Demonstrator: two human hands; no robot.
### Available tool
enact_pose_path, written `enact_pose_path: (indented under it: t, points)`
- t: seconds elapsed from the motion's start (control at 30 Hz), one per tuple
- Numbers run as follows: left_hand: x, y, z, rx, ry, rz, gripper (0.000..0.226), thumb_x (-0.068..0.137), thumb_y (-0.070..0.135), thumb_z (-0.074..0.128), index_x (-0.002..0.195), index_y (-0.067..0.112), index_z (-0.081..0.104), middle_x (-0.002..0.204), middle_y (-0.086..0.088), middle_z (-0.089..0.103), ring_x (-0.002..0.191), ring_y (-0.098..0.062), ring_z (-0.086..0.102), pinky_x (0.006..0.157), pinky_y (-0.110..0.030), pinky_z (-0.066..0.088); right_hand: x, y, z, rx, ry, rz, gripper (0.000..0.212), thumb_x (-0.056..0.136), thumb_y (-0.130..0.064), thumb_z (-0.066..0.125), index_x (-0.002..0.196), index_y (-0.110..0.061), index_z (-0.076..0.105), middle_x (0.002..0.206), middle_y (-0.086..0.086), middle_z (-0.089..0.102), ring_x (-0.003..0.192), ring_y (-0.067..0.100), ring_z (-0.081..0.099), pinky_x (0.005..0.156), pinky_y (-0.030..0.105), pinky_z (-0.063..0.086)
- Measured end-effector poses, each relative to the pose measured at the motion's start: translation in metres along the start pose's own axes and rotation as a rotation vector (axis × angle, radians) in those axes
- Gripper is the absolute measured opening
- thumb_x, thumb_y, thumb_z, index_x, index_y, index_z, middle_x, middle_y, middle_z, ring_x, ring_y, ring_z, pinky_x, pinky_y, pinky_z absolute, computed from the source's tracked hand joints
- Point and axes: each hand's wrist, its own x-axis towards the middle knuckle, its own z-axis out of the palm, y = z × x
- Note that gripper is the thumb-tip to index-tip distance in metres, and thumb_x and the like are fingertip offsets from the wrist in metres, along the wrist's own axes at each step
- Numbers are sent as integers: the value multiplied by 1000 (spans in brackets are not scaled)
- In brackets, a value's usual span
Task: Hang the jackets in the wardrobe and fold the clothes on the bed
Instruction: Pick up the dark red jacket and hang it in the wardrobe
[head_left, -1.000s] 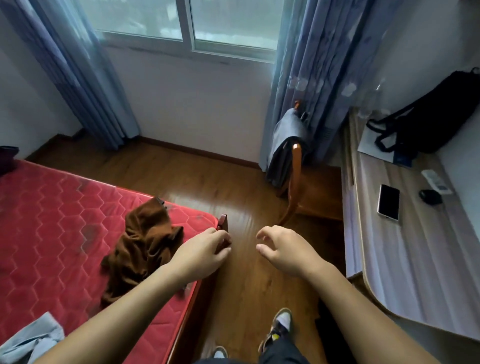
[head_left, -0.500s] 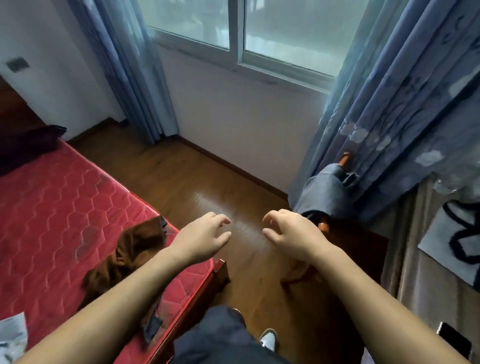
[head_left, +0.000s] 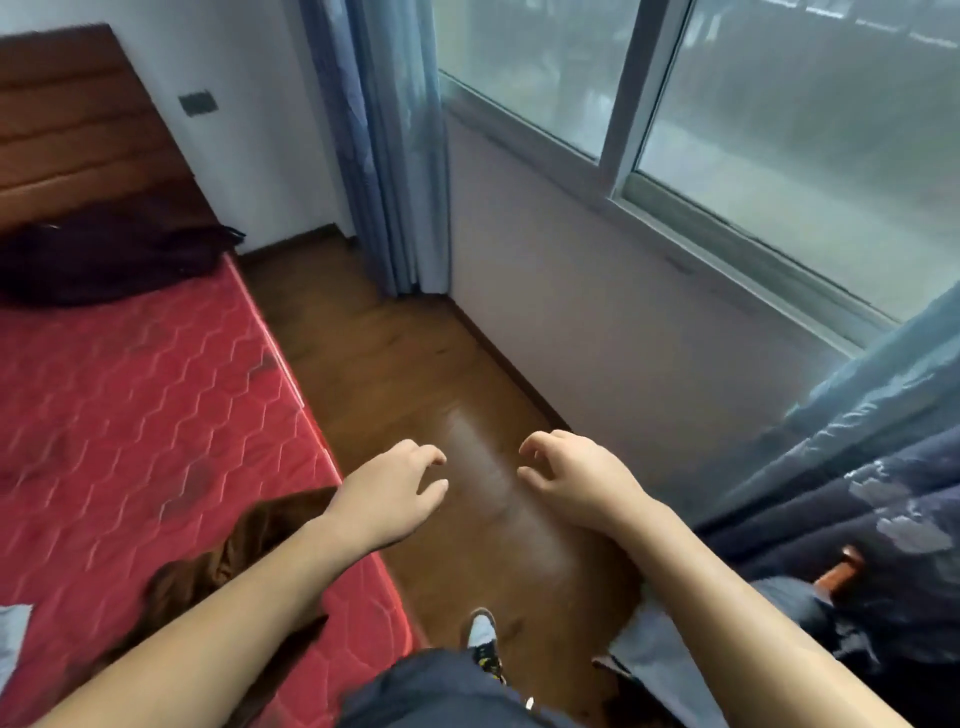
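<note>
Beside the bed, the left hand and right hand hover empty, fingers loosely curled and apart, while the view has swung toward the headboard, so the brown garment on the bed's near edge waits unfolded.

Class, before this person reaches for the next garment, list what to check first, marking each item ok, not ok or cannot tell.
1. Left hand free: ok, holds nothing.
2. Right hand free: ok, holds nothing.
3. Brown garment on the red mattress within reach: ok, beside the left forearm.
4. Brown garment folded: not ok, crumpled.
5. Grey jacket on the chair hung up: not ok.
6. Wardrobe location: cannot tell, out of view.
</note>
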Motion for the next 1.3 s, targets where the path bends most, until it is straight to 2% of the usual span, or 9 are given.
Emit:
enact_pose_path:
  t: [0.33, 0.47, 0.57, 0.67, 0.77, 0.9, 1.1, 1.3]
  points:
    - [98, -26, -64, -56, 81, -292, 37, 99, 47, 50, 133, 34, 54, 127, 10, 54, 107, -16, 62, 91, -41, 53, 198, -33, -49, 3, -102, -300, 30, 94, -43, 54, 120, -28, 60, 112, -2, 62, 105, 25, 62, 87, 38, 53]
    - [148, -43, -92, -71, 143, -412, 39, 100, 45, 49, 136, 32, 54, 133, 8, 54, 116, -18, 59, 95, -40, 51, 282, -48, -69, -33, -150, -451, 31, 95, -44, 56, 120, -25, 60, 111, 0, 63, 102, 27, 63, 85, 39, 53]
    - [195, -51, -114, -106, 199, -496, 39, 100, 43, 51, 137, 31, 54, 131, 9, 54, 118, -17, 58, 96, -37, 49, 346, -50, -89, -55, -191, -534, 31, 94, -45, 56, 118, -26, 59, 109, 0, 62, 103, 28, 63, 85, 40, 54]
    - [246, -55, -138, -169, 254, -580, 38, 100, 43, 51, 136, 32, 54, 131, 9, 55, 116, -16, 58, 97, -38, 50, 414, -42, -120, -83, -206, -602, 36, 94, -45, 57, 125, -27, 58, 112, 2, 62, 107, 28, 63, 89, 40, 53]
    - [292, -56, -158, -230, 282, -621, 37, 101, 42, 52, 136, 31, 54, 127, 10, 55, 110, -12, 57, 94, -35, 51, 473, -37, -146, -97, -213, -656, 35, 94, -44, 59, 125, -26, 60, 115, 1, 63, 109, 27, 62, 90, 39, 52]
    - [340, -70, -187, -264, 334, -673, 37, 101, 42, 52, 136, 32, 54, 133, 10, 54, 114, -11, 57, 95, -34, 53, 536, -48, -169, -114, -236, -722, 36, 95, -46, 58, 126, -28, 60, 117, 0, 64, 110, 26, 63, 91, 38, 52]
    - [403, -131, -224, -309, 388, -732, 37, 101, 41, 53, 137, 31, 54, 135, 9, 53, 120, -13, 55, 97, -33, 50, 639, -95, -187, -132, -255, -807, 38, 96, -48, 59, 127, -27, 61, 117, -1, 65, 107, 23, 65, 89, 37, 54]
    - [472, -243, -274, -361, 447, -762, 36, 101, 41, 54, 135, 31, 55, 131, 11, 52, 116, -12, 56, 95, -32, 51, 761, -180, -191, -163, -273, -849, 36, 101, -45, 56, 132, -27, 59, 124, -4, 64, 104, 17, 65, 84, 29, 54]
